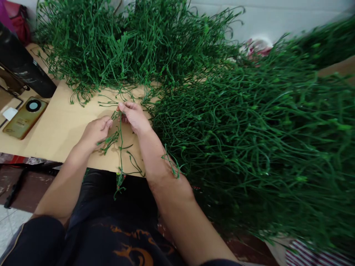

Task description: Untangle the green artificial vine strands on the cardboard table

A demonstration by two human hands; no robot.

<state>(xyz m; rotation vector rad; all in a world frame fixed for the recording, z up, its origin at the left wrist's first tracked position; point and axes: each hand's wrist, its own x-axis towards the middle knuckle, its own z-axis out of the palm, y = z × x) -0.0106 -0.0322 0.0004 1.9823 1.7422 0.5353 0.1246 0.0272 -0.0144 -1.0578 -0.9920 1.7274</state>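
My left hand [97,130] is closed over the tan board, its fingers curled round a small bunch of thin green stems [110,142] whose tips poke out below. A little higher and to the right, my right hand [134,115] pinches the upper end of a branched green stem [121,142] between thumb and fingers. This stem hangs down past the board's near edge. Loose green sprigs [135,162] lie beside it, and another sprig [174,168] rests on my right forearm. The two hands are close but apart.
Large heaps of green stems rise at the back [111,48] and on the right [235,136]. On the left are a phone [26,117] and a dark bottle [26,61]. The tan board [59,129] ends just before my lap. Striped cloth [310,255] shows at lower right.
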